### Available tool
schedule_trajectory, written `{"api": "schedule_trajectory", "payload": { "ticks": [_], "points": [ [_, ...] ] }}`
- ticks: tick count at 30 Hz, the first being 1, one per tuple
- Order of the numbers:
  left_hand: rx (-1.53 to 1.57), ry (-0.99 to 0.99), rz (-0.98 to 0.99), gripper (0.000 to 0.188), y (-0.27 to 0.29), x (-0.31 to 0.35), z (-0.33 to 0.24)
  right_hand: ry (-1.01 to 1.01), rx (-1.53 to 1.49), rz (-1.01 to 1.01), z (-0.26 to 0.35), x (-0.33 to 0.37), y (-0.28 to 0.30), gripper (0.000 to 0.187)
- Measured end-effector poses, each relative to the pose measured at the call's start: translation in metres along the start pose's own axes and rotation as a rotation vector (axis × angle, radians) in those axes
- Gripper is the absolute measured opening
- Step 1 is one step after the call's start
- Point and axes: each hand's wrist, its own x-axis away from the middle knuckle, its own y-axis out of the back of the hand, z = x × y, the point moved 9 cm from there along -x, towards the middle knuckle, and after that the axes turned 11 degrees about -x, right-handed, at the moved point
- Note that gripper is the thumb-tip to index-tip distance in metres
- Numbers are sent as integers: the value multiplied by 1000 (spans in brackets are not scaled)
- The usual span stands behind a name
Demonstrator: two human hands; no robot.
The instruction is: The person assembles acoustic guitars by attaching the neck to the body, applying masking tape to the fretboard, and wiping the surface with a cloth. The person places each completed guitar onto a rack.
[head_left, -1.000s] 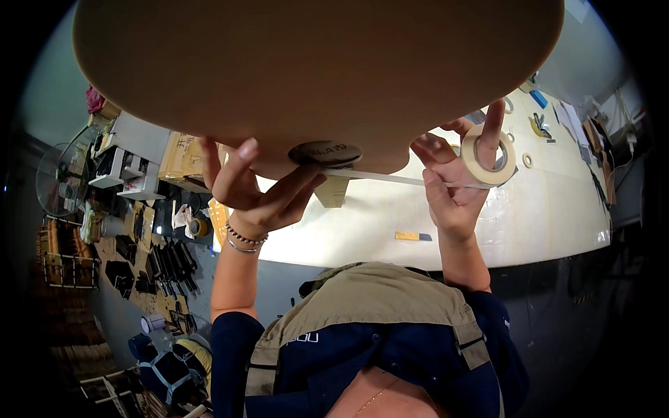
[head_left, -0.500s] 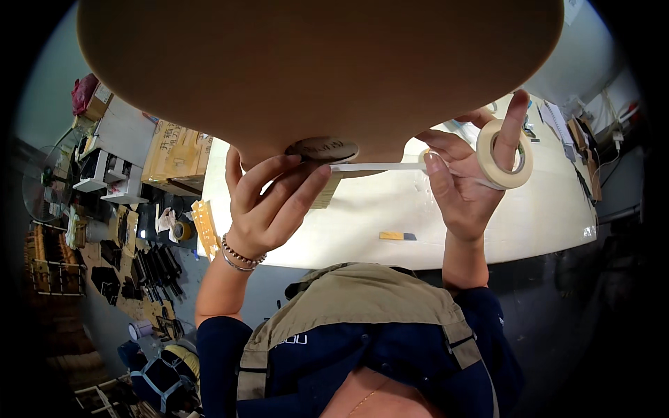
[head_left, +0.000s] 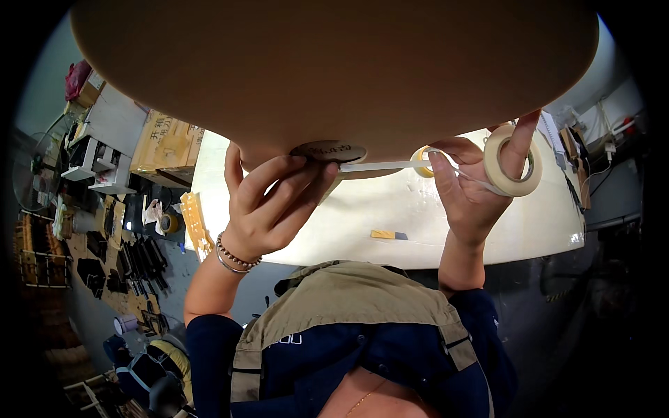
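Note:
A large, smooth beige rounded form, perhaps a mannequin part, fills the top of the view. At its narrow lower end is a pale oval face with handwriting. My left hand is closed at this end, its fingertips holding the end of a thin pale tape strip against the form. The strip runs taut to my right hand, whose thumb and fingers pinch it. A roll of masking tape hangs round a raised finger of my right hand.
Below lies a white table with a small yellow-and-grey piece and another tape roll. To the left stand a cardboard box, an orange strip by the table edge, and black parts on the floor.
The beige form looks larger and slightly lower, and more of the oval face shows. Both hands keep their hold on the taut strip; the right hand and roll sit slightly lower and further right.

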Motion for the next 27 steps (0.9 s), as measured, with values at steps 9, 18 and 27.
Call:
{"api": "schedule_trajectory", "payload": {
  "ticks": [9, 18, 27],
  "points": [
    [37, 99, 63, 22, -6, 1, 5, -40, 1, 32, -9, 3, -6, 97],
    [3, 264, 57, 30, -13, 13, 27, -165, -468, -194, -73, 87, -57, 97],
    [-97, 428, 3, 18, 11, 47, 75, -667, -541, 32, -176, 137, -176, 106]
  ]
}}
